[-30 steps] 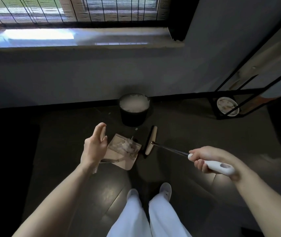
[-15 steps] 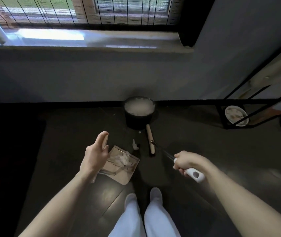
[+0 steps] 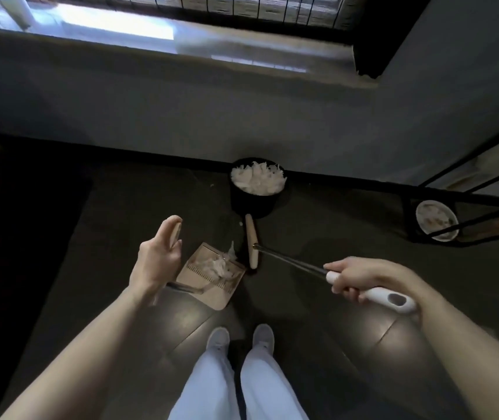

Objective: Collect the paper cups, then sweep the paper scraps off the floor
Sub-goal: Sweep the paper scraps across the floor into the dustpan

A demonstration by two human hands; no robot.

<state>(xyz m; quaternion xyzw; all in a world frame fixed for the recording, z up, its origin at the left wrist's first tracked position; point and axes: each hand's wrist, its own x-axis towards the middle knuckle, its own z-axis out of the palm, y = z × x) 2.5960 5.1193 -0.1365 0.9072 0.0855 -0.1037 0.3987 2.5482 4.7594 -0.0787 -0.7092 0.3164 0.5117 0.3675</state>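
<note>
The broom head (image 3: 252,244) is now lying just beside the dustpan (image 3: 215,298). The stray scrap (image 3: 232,247), on the floor between them half a second ago, is resting at the pan's lip, so the sweeping is probably nearing its end. The right hand (image 3: 360,277) is clamping its fingers round the white broom grip (image 3: 389,298). The left hand (image 3: 157,259) is curling its fingers round the dustpan's upright handle. Just beyond the left fingertips the pan is holding a heap of scraps (image 3: 216,266). Farther beyond, the black bin (image 3: 254,204) is sitting full of white paper.

The paper cup (image 3: 15,9) (on the sill (image 3: 121,27)) is cut off above.
</note>
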